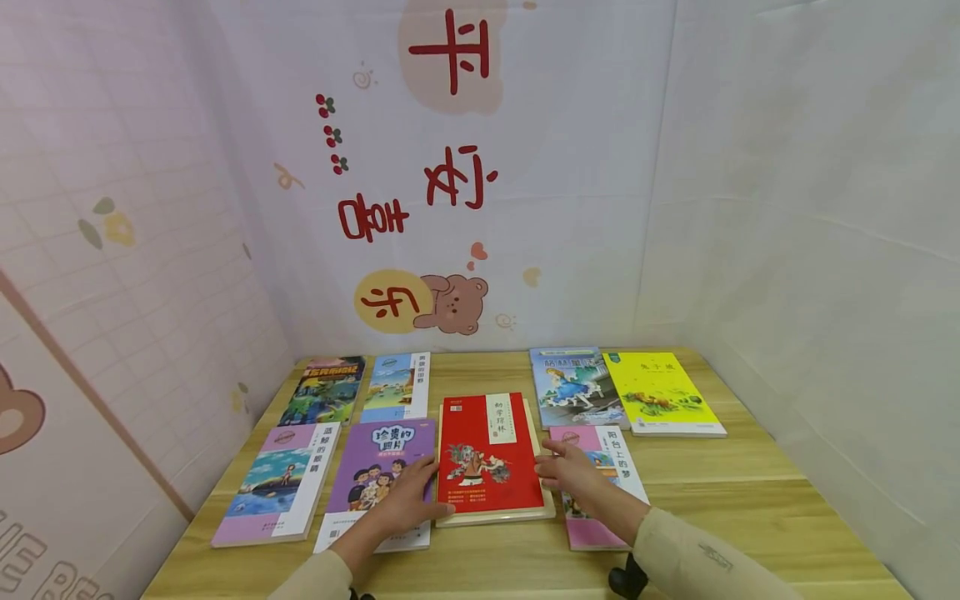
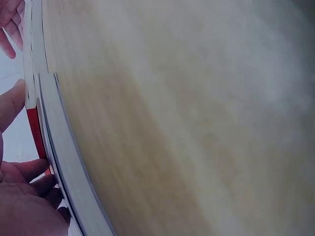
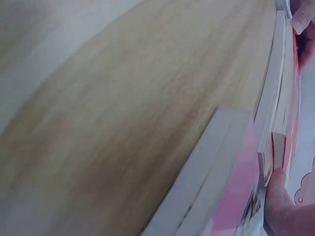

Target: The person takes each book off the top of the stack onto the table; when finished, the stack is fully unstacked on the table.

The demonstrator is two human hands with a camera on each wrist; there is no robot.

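A red book point(image 1: 480, 458) lies over another book with a cream edge point(image 1: 537, 429) at the middle of the wooden table, its cover facing up. My left hand point(image 1: 408, 500) is at the red book's left side, its fingers along that edge and its thumb at the near left corner. In the left wrist view the fingertips point(image 2: 44, 184) meet the side of the red book. At the right edge is my right hand point(image 1: 577, 479), fingers relaxed and a little apart. The right wrist view has its thumb point(image 3: 276, 189) against the stack's corner.
A purple book point(image 1: 352, 475) lies under the left forearm, a pink and white book point(image 1: 626, 467) under the right. Further left lies a whale-picture book point(image 1: 277, 483). Behind stand a dark colourful book point(image 1: 322, 392), a light blue book point(image 1: 396, 387), a blue book point(image 1: 577, 387) and a yellow book point(image 1: 660, 392).
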